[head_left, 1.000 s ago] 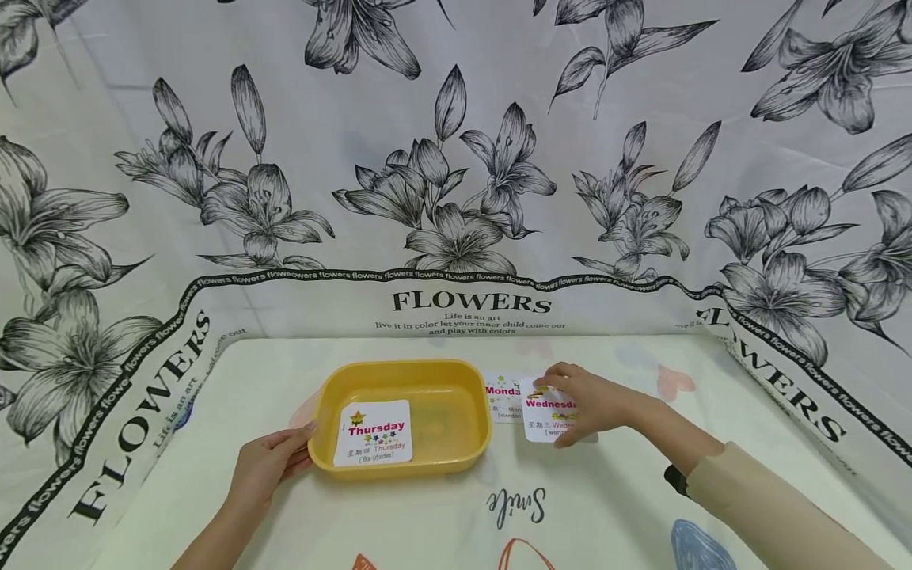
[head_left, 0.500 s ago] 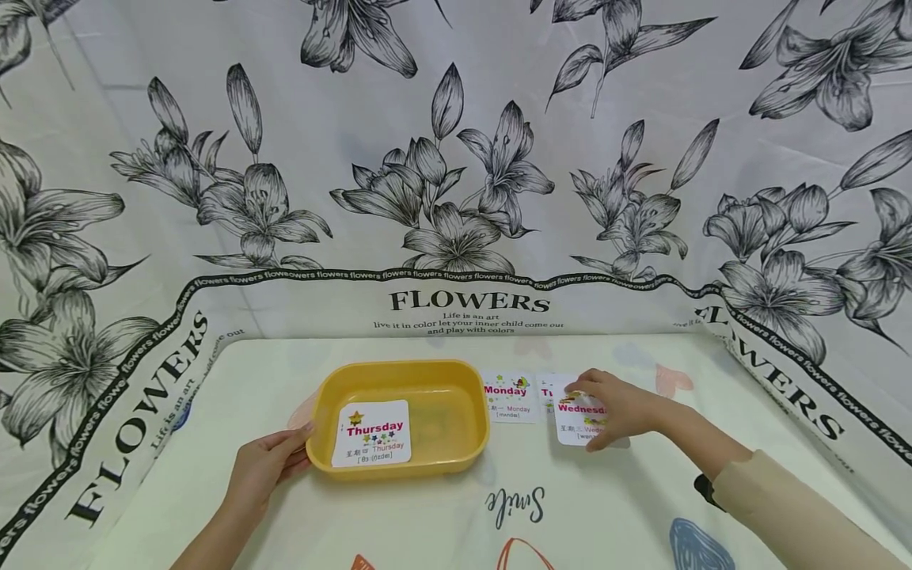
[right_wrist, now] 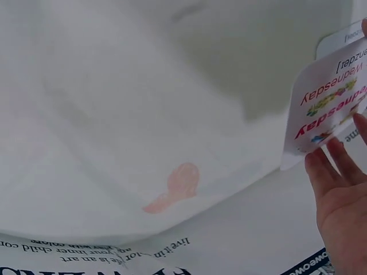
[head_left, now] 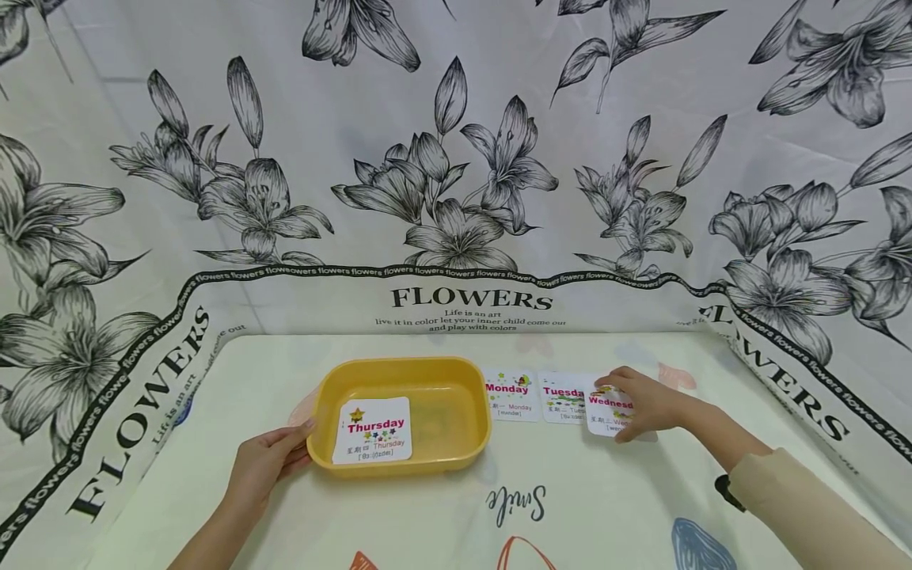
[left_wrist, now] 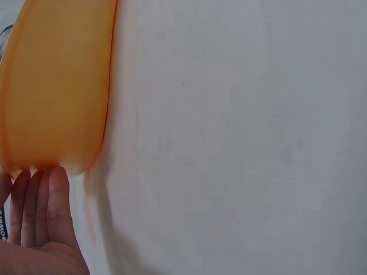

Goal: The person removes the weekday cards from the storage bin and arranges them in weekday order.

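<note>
My left hand [head_left: 265,467] grips the left end of a yellow plastic tray [head_left: 456,462], thumb at the rim and fingers against the outer wall in the left wrist view. Inside the tray, on its left side, lies a white "Thursday" card [head_left: 373,431]. My right hand [head_left: 644,402] holds a "Wednesday" card [head_left: 604,412] by its edges, and its fingers cover the card's right part. In the right wrist view that card is tilted. It overlaps the right edge of a "Tuesday" card [head_left: 559,400]. A "Monday" card [head_left: 511,400] lies between the tray and "Tuesday".
The pale table cover [head_left: 413,522] has printed hearts and the word "Smile" [head_left: 516,504]. Behind and along both sides hangs a white cloth [head_left: 470,305] with black lilies and "FLOWERS" lettering.
My right hand has moved right with the "Wednesday" card, uncovering the "Monday" card and most of "Tuesday". My left hand and the tray have stayed in place.
</note>
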The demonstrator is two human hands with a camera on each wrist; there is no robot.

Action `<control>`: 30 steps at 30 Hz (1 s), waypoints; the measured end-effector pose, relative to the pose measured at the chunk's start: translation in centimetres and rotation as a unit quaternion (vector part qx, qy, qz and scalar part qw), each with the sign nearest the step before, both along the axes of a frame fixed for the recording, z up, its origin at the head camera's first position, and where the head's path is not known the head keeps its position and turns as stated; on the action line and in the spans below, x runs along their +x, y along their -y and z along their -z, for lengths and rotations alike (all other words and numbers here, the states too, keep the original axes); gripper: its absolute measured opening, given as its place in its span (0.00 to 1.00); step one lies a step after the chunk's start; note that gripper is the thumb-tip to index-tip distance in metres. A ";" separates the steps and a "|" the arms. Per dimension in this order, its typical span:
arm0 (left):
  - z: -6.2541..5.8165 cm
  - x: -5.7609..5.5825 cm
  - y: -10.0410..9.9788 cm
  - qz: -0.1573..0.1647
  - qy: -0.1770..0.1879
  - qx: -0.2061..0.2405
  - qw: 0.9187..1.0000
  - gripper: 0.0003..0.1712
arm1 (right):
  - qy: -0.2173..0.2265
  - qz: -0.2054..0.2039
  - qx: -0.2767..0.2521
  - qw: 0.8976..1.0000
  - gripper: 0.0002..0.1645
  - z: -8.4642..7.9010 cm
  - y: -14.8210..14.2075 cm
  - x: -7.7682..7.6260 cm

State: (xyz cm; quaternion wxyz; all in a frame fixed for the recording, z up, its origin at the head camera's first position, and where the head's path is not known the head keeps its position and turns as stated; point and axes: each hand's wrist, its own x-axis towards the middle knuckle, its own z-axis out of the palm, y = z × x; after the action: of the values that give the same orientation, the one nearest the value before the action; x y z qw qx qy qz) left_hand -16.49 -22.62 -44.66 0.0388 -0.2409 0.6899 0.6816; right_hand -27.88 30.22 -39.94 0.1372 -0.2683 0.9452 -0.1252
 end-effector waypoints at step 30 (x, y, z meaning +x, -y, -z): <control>-0.2 -0.1 0.0 -0.006 0.008 0.001 1.000 0.38 | 0.050 0.049 0.049 0.996 0.50 2.5 -2.5 -4.0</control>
State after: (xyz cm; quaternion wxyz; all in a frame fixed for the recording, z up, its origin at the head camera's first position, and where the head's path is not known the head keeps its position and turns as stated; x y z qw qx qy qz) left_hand -16.59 -22.61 -44.50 0.0408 -0.2505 0.6878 0.6801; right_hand -31.91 32.71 -42.39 0.1914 -0.2085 0.9540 -0.0988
